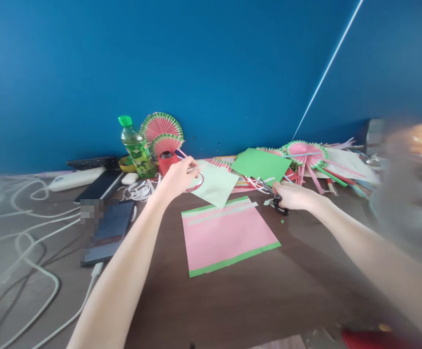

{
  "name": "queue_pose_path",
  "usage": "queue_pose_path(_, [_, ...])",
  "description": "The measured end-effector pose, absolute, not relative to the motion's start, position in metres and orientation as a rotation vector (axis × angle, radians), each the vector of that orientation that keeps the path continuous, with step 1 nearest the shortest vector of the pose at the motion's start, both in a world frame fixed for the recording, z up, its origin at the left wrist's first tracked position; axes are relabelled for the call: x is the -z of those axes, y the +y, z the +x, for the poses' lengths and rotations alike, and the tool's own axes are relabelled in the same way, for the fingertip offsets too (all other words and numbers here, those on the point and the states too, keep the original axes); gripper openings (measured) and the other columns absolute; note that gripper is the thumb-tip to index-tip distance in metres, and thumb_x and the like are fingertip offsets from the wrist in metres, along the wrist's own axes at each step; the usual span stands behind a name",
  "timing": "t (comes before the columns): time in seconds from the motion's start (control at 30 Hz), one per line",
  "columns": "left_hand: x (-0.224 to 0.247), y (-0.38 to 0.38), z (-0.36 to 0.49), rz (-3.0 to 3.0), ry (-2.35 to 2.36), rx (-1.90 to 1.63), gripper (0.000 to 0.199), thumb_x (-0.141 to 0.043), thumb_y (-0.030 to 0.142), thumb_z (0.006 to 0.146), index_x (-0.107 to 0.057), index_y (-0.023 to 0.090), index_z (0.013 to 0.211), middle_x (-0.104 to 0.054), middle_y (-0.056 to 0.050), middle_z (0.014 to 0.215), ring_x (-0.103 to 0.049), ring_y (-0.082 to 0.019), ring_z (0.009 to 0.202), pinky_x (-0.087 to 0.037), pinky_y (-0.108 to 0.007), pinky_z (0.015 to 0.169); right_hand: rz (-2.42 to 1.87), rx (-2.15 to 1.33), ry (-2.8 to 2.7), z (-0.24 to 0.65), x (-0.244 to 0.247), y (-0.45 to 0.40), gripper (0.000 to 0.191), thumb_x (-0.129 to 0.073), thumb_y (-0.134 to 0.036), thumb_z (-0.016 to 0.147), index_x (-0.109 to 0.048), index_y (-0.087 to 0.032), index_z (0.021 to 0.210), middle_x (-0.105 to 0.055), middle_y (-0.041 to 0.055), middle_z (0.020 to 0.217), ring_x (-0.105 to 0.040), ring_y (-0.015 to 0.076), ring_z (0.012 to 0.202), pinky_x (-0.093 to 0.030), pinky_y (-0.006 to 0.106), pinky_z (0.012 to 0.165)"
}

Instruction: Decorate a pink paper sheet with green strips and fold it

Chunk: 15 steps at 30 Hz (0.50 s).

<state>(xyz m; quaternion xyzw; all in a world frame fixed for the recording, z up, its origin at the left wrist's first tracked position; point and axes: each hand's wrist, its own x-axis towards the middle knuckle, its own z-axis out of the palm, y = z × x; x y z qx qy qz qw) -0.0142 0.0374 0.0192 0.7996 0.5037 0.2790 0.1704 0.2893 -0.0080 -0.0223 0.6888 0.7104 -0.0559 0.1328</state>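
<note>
My left hand (179, 177) is closed, its fingertips pinched on a roll of tape (198, 185) whose rim shows below them. A pale green paper sheet (216, 183) lies beside and partly under that roll. My right hand (293, 195) grips black-handled scissors (279, 201), blades pointing left toward the far papers. Between my arms lies a pink paper sheet (228, 235) with green strips along its near and far edges. Two pale strips (221, 213) cross its far part. A bright green sheet (263, 165) rests just beyond the scissors.
Pink-and-green folded paper fans (163, 128) stand by the blue wall, with more fans (306, 154) at right. A green-capped bottle (138, 150), red container (167, 162), dark phone-like device (111, 230) and white cables (41, 261) occupy the left. A blurred shape (403, 189) is at right.
</note>
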Motion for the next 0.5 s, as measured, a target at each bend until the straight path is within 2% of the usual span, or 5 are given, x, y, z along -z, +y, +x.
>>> queue_pose_path(0.3, [-0.023, 0.038, -0.017, 2.265, 1.468, -0.731, 0.012, -0.048, 0.030, 0.081, -0.052, 0.019, 0.083, -0.067, -0.004, 0.088, -0.060, -0.015, 0.072, -0.044, -0.024, 0.068, 2.201, 0.226, 2.146, 0.309, 0.027, -0.016, 0.041, -0.049, -0.011, 0.067, -0.048, -0.012, 0.108, -0.058, 0.0156, 0.105, -0.058, 0.0245, 0.094, -0.042, 0.027, 0.070])
queue_pose_path(0.4, [-0.023, 0.039, -0.018, 2.261, 1.464, -0.721, 0.013, -0.048, 0.032, 0.081, -0.052, 0.020, 0.083, -0.067, -0.003, 0.087, -0.060, -0.014, 0.071, -0.044, -0.024, 0.066, 2.234, 0.217, 2.130, 0.316, 0.017, -0.017, 0.046, -0.047, -0.011, 0.069, -0.047, -0.012, 0.115, -0.060, 0.0147, 0.110, -0.056, 0.0256, 0.102, -0.042, 0.027, 0.074])
queue_pose_path(0.5, [-0.021, 0.040, -0.018, 2.265, 1.440, -0.697, 0.014, -0.049, 0.033, 0.080, -0.053, 0.020, 0.082, -0.067, -0.003, 0.086, -0.060, -0.014, 0.070, -0.044, -0.024, 0.065, 2.187, 0.210, 2.108, 0.319, 0.010, -0.016, 0.052, -0.046, -0.012, 0.069, -0.044, -0.015, 0.121, -0.061, 0.0128, 0.112, -0.057, 0.0263, 0.101, -0.042, 0.029, 0.074])
